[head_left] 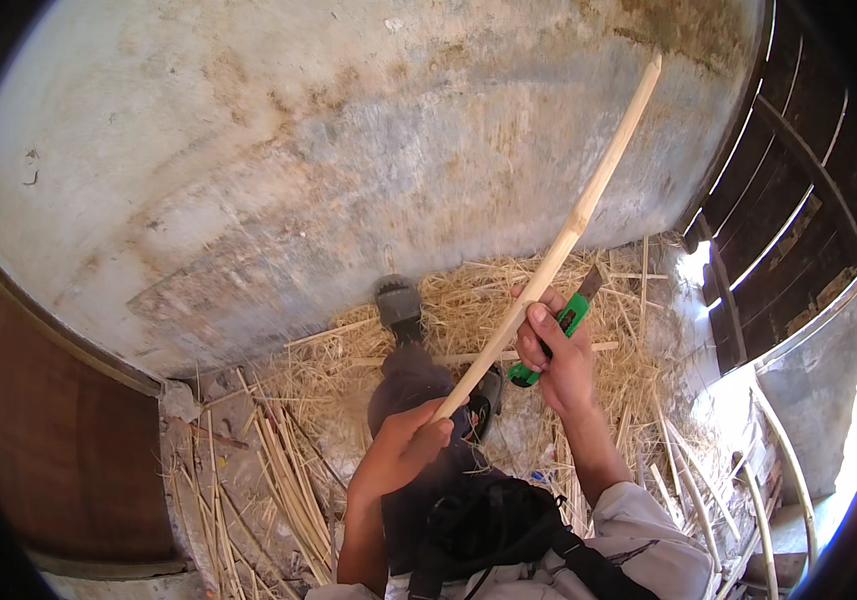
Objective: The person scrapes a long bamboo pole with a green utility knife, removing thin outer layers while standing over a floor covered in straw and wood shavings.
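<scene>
At far left, a smooth brown panel (58,420) stands beside a stained, pale grey wall (348,150) that curves across the top of your view. Below its edge, a loose bundle of thin, straw-coloured sticks (283,470) lies on the floor, to the left of your left forearm.

Your left hand (400,448) is closed around the lower end of a long, pale, peeled wooden stick (553,260). The stick lies ahead of that hand and to its right; its long axis slants from low left to high right, with its tapered far end pointing up and away from you, in front of the wall. Dry yellow straw (468,290) covers the floor beneath it.

Farther right, your right hand (560,352) is clenched on a green-handled utility knife (574,312), its fingers reaching behind the stick's middle — you cannot tell how firmly they press it. The knife sits just right of the stick, nearly parallel to it, its dark blade pointing up and right, apart from the wood. Your right hand is the nearer one to the tapered end.

At far right, dark wooden slats (798,200) rise above more pale strips.
</scene>
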### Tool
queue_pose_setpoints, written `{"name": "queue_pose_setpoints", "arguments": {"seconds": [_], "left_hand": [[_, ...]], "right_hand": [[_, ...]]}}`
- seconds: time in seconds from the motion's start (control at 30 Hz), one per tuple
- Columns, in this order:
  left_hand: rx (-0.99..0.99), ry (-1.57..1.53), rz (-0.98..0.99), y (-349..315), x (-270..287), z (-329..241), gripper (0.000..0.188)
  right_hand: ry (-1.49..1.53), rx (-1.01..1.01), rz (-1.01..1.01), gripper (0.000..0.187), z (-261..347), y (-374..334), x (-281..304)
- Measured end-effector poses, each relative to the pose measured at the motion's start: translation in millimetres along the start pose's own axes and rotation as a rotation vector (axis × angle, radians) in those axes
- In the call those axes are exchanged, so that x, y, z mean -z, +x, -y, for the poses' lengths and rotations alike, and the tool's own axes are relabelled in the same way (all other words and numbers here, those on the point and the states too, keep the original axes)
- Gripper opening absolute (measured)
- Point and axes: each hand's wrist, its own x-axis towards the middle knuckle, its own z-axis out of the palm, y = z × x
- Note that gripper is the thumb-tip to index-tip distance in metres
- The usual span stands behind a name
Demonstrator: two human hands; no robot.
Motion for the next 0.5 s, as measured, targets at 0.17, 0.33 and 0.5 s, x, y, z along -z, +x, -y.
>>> {"name": "queue_pose_setpoints", "arguments": {"seconds": [0.17,0.33,0.5], "left_hand": [[-0.330,0.194,-0.257,-0.4,-9.4,2.3,0.044],[-0.262,0.214,-0.330,-4.5,-12.9,-4.8,0.046],[-0.043,0.011,-0.332,-15.5,-18.2,-14.7,0.042]], "right_hand": [[-0.145,0.041,0.013,0.043,-1.0,-1.4,1.2],[-0.246,0.036,-0.030,0.043,-9.4,6.0,-0.4],[-0.179,0.055,0.001,0.043,3.3,19.9,7.2]]}}
